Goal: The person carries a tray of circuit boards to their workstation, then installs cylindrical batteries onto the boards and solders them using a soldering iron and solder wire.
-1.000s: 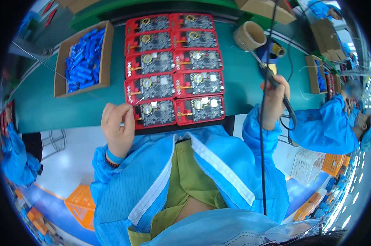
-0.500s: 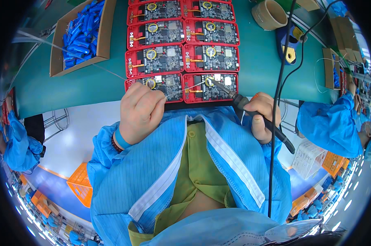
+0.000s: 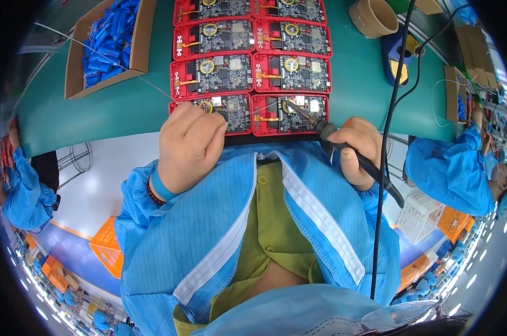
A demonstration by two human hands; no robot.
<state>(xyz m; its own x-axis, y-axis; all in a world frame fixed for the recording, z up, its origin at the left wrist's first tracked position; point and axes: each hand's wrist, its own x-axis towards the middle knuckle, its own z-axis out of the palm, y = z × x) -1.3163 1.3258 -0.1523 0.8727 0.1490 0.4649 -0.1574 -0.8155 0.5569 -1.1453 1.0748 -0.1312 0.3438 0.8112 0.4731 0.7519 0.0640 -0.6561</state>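
Note:
My right hand point(image 3: 356, 150) grips a black soldering iron point(image 3: 343, 147). Its metal tip rests at the yellow-ringed round cell on a circuit board point(image 3: 304, 115), which sits in an open red case point(image 3: 257, 128) in the near row. Closed in a pinch, my left hand point(image 3: 189, 143) holds a thin strand of solder wire point(image 3: 252, 113). The wire's end reaches toward the iron's tip, and its other length trails off to the upper left. My left knuckles partly cover the neighbouring red case point(image 3: 239, 130) and its board.
Several more red cases with boards point(image 3: 225, 71) line up behind. A cardboard box point(image 3: 144, 42) of blue wrapped cells stands left; a tan cup point(image 3: 373, 18) and soldering iron stand point(image 3: 398, 61) stand right. A black cable point(image 3: 383, 145) hangs before my right side. Co-workers sit at both sides.
The iron's tip stays at the round cell, and the solder wire's end has drawn slightly back from it. The view has shifted a little; both hands keep their grips.

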